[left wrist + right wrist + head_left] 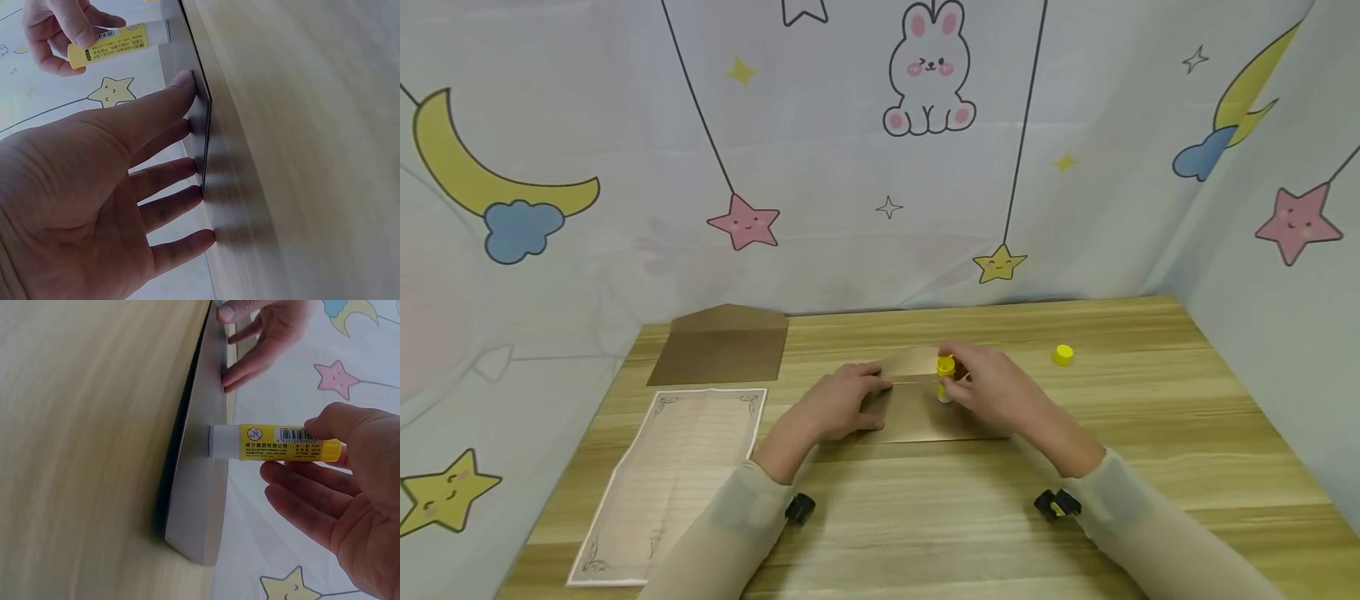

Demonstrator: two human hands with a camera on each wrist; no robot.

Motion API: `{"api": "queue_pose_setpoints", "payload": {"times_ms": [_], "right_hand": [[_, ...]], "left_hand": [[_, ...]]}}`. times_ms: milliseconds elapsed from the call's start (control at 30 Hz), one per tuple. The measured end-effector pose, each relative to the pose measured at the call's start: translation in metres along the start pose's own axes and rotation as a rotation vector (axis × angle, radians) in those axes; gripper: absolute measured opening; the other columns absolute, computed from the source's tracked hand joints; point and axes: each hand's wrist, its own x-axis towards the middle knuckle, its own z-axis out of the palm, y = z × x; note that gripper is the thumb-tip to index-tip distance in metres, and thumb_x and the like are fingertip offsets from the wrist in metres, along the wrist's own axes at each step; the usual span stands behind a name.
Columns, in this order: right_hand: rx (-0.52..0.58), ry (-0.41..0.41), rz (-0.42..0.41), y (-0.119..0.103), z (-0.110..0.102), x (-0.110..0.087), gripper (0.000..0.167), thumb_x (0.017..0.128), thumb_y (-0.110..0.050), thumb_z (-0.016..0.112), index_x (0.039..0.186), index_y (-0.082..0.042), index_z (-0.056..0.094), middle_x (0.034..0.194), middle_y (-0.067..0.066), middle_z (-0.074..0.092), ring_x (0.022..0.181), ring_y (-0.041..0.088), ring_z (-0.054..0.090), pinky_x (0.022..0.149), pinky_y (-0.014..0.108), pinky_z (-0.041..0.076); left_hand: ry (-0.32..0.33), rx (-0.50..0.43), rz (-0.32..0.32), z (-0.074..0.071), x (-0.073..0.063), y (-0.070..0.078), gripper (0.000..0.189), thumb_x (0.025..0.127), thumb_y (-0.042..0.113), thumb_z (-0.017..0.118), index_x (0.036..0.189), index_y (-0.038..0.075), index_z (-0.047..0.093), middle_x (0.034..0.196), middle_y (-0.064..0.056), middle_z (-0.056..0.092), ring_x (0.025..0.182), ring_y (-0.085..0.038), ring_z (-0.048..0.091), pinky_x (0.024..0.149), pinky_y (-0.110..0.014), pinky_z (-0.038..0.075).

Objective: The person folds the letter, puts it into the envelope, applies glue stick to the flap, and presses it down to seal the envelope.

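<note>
A brown envelope [925,417] lies on the table with its flap spread toward the back. My right hand [996,387] pinches a yellow glue stick [275,442] near its yellow base, thumb on one side and fingers on the other. The white end of the glue stick points down, right at the envelope's surface. My left hand [838,404] rests at the envelope's left end, fingers spread. In the left wrist view, the left thumb and fingertips touch along the envelope [194,106], and the fingers are fairly straight.
A yellow cap [1063,355] sits at the back right of the table. A second brown envelope [722,354] lies at the back left, in front of the curtain. Nearer, a lined sheet of letter paper [677,475] with ornate corners lies partly under my left sleeve.
</note>
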Motion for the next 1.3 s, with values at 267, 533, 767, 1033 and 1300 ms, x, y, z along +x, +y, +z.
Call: {"api": "queue_pose_setpoints", "payload": {"times_ms": [267, 533, 767, 1033, 1300], "right_hand": [[0.099, 0.088, 0.067, 0.007, -0.017, -0.009, 0.038, 0.099, -0.013, 0.073, 0.135, -0.004, 0.063, 0.099, 0.002, 0.074, 0.091, 0.020, 0.070, 0.075, 0.038, 0.060], [0.331, 0.201, 0.071, 0.015, -0.029, -0.014, 0.038, 0.100, -0.009, 0.074, 0.136, -0.004, 0.063, 0.105, 0.010, 0.072, 0.090, 0.022, 0.072, 0.075, 0.031, 0.061], [0.652, 0.199, 0.187, 0.019, -0.032, -0.014, 0.035, 0.102, -0.007, 0.070, 0.131, 0.005, 0.056, 0.110, 0.022, 0.068, 0.095, 0.032, 0.073, 0.081, 0.040, 0.064], [1.041, 0.212, 0.258, 0.012, -0.027, -0.011, 0.035, 0.106, -0.003, 0.063, 0.136, 0.006, 0.048, 0.121, 0.025, 0.064, 0.101, 0.031, 0.075, 0.098, 0.050, 0.057], [1.370, 0.211, 0.302, -0.001, -0.009, -0.008, 0.022, 0.107, -0.001, 0.059, 0.127, 0.003, 0.051, 0.118, 0.015, 0.067, 0.103, 0.024, 0.075, 0.099, 0.039, 0.058]], "left_hand": [[0.007, -0.002, 0.018, -0.002, -0.001, 0.003, 0.061, 0.097, 0.033, 0.081, 0.150, 0.012, 0.060, 0.161, -0.015, 0.046, 0.149, -0.039, 0.040, 0.114, -0.063, 0.040], [0.077, -0.003, 0.073, -0.001, 0.000, 0.008, 0.057, 0.094, 0.022, 0.085, 0.145, 0.008, 0.063, 0.150, -0.014, 0.053, 0.139, -0.037, 0.047, 0.111, -0.058, 0.044], [0.172, -0.068, 0.106, -0.001, 0.001, 0.011, 0.052, 0.094, 0.017, 0.084, 0.140, 0.004, 0.064, 0.140, -0.013, 0.060, 0.133, -0.036, 0.052, 0.113, -0.050, 0.044], [0.313, -0.533, 0.056, -0.009, 0.005, 0.024, 0.048, 0.098, 0.019, 0.080, 0.139, 0.000, 0.063, 0.136, -0.015, 0.066, 0.123, -0.032, 0.065, 0.103, -0.048, 0.053], [0.384, -1.009, -0.036, -0.010, 0.010, 0.048, 0.044, 0.099, 0.022, 0.079, 0.136, 0.000, 0.068, 0.124, -0.014, 0.072, 0.108, -0.025, 0.071, 0.091, -0.040, 0.060]]}}
